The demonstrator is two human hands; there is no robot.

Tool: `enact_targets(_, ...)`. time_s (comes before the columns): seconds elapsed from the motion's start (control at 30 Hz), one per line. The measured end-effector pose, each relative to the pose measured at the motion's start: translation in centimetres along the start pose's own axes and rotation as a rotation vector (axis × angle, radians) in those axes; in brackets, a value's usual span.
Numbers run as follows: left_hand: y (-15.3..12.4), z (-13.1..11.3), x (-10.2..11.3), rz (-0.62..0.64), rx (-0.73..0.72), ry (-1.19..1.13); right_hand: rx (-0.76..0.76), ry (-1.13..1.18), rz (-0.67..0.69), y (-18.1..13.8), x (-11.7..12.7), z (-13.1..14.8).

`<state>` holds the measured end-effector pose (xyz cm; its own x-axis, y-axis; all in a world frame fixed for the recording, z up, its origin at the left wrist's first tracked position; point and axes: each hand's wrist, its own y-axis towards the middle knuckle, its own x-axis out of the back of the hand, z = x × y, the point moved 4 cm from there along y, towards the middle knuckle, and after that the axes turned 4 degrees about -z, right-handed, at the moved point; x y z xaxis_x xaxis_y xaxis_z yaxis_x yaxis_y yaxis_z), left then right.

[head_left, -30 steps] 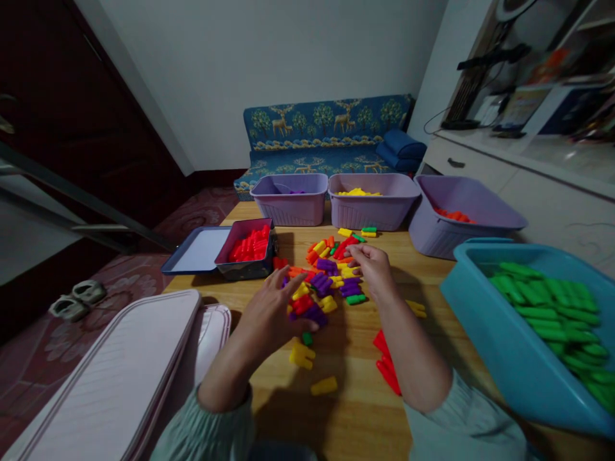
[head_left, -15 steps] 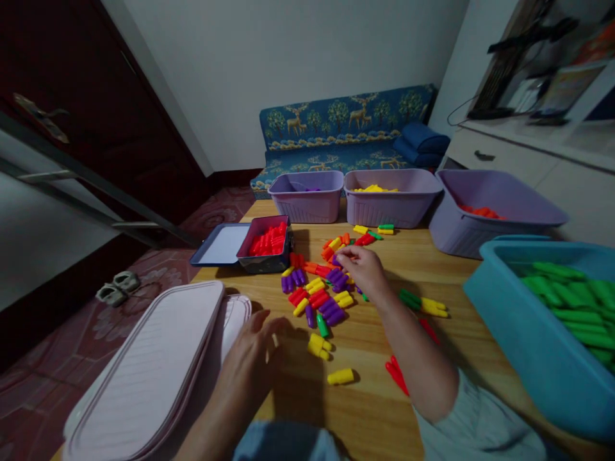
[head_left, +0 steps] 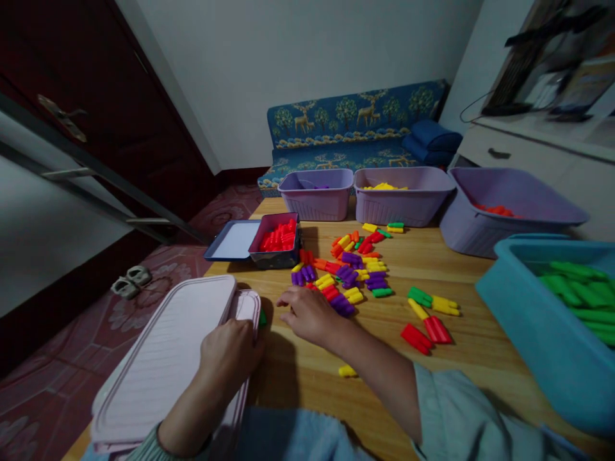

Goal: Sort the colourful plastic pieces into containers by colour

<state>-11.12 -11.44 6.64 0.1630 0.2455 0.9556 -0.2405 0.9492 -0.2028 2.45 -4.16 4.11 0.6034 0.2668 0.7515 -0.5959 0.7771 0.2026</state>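
My left hand (head_left: pixel 229 352) is closed beside the stacked lids, fingers curled, with the end of a green plastic block (head_left: pixel 262 317) showing past them. To its right, my right hand (head_left: pixel 310 314) reaches leftward over the near side of the block pile, its thumb and fingers apart and nothing visible between them. Its palm hides part of the pile. Close by lie purple blocks (head_left: pixel 343 306), yellow blocks (head_left: pixel 354 295) and red blocks (head_left: pixel 330 292), finger-shaped and some joined in rows. A yellow block (head_left: pixel 347 371) lies partly behind my right forearm.
Pale pink lids (head_left: pixel 163 358) are stacked at left. An open tin box (head_left: pixel 275 258) holds red blocks. Lilac bins (head_left: pixel 317 203) line the table's far edge. A turquoise bin (head_left: pixel 538 339) with green blocks stands right. Joined red blocks (head_left: pixel 437 329) lie on the wooden table (head_left: pixel 384 397).
My right hand has moved from the middle of the pile left and nearer. My left hand has drawn back to the lids and closed, with green showing at its fingers. The view shifted slightly.
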Motion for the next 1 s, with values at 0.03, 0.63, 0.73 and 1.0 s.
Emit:
enact_targets(0.03, 0.0, 0.1, 0.1, -0.011, 0.006, -0.005, 0.018, -0.026, 0.011, 0.2, -0.2, 0.2)
enact_targets(0.63, 1.6, -0.2, 0.0, -0.112, -0.046, -0.07, 0.108, -0.424, 0.007, 2.5, -0.3, -2.4)
enact_targets(0.73, 1.6, 0.3, 0.4, -0.143, -0.021, -0.102, 0.144, -0.364, 0.018, 1.6, -0.4, -1.2)
enact_targets(1.0, 1.8, 0.5, 0.5, -0.167, -0.053, -0.085, 0.328, -0.302, 0.155, 1.6, -4.0, 1.5)
